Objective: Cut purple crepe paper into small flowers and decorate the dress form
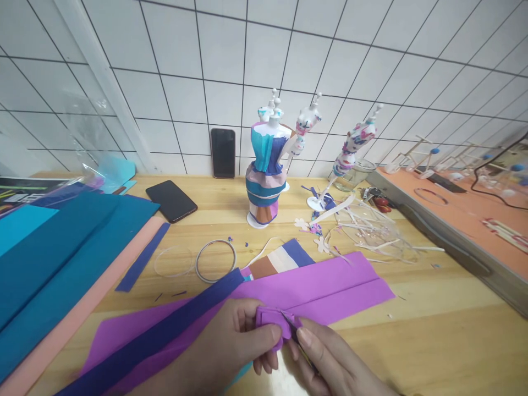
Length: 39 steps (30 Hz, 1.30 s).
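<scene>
My left hand [235,344] pinches a small folded piece of purple paper [272,322] between thumb and fingers, low in the middle of the view. My right hand [330,360] is closed on a thin tool [295,327], probably tweezers or small scissors, whose tip touches the folded piece. Both hands hover over a large purple paper sheet [330,280] with a dark blue strip [165,333] lying across it. Behind it stands a small mannequin [266,170] dressed in blue, pink and brown paper.
Teal, blue and peach paper sheets [61,258] are stacked at the left. Two phones [171,201] [223,153], a tape ring [215,260], paper scraps [371,231], more mini mannequins [355,143], a glass jar [355,175] and an orange-topped tray [474,214] lie on the wooden table [433,330].
</scene>
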Tool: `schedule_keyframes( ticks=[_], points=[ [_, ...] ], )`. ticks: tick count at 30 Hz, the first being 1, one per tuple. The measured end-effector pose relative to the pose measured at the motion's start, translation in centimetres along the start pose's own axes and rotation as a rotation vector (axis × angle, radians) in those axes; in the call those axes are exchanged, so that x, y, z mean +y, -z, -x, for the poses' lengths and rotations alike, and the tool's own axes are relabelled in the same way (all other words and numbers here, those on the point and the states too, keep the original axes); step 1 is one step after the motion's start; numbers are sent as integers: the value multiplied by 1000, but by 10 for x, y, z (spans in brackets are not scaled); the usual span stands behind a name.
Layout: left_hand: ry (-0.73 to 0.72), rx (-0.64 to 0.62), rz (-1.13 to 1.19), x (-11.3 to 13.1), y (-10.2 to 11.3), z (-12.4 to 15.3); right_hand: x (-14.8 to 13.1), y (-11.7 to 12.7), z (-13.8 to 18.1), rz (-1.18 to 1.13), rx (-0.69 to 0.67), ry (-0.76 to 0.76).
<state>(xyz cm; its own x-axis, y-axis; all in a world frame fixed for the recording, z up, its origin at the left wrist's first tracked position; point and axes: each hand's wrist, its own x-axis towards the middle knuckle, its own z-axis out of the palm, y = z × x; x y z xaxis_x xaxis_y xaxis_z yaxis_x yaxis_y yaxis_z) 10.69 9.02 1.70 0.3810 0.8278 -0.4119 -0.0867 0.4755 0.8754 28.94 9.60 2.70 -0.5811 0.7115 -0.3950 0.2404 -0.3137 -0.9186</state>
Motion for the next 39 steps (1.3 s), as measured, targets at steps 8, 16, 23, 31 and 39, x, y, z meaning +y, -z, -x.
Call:
schedule_keyframes(
  ticks=[8,16,23,31,39],
  points=[
    [-13,19,-48,1,0,1,1,1,1,21,0,3],
    [-21,31,-55,2,0,2,0,0,0,42,-28,15],
    [-8,0,-99,8,3,2,-2,0,-1,17,-57,-3],
    [26,12,-169,12,6,3,-5,4,4,-8,-50,-10],
    [30,19,-221,14,8,6,17,4,4,65,24,49]
  ],
)
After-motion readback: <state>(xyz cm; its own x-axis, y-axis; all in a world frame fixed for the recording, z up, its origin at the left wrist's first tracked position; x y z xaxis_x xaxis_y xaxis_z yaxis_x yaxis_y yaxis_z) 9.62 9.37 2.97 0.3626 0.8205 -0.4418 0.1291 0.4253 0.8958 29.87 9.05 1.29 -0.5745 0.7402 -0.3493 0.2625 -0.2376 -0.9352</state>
